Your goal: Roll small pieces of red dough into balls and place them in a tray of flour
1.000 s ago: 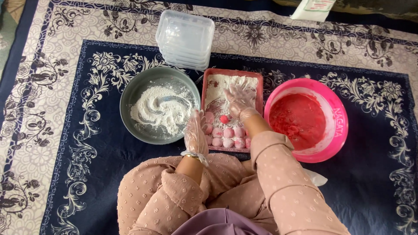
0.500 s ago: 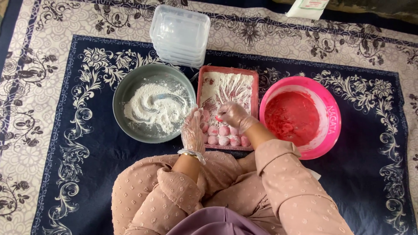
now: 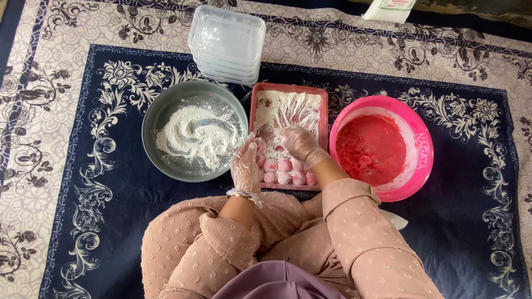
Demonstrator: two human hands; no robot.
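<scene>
- Head view: our right hand (image 3: pixel 299 145), gloved and loosely curled, seems to hold nothing as it hovers over the red tray (image 3: pixel 255 111).
- Pink dough balls (image 3: pixel 285 171) lie just below it, toward us, in rows across the tray.
- Our left hand (image 3: pixel 245 166) hangs open at the tray's left edge.

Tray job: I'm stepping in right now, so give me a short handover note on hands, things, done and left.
Left hand: gloved, open, at the tray's left edge beside the balls.
Right hand: gloved, closed over the tray; whether it holds anything I cannot tell.
Things: floured tray in the middle, flour bowl left, pink bowl of red paste right, stacked boxes behind.
Done: pink balls fill the tray's near end.
Left: far end holds only flour; paste remains.
</scene>
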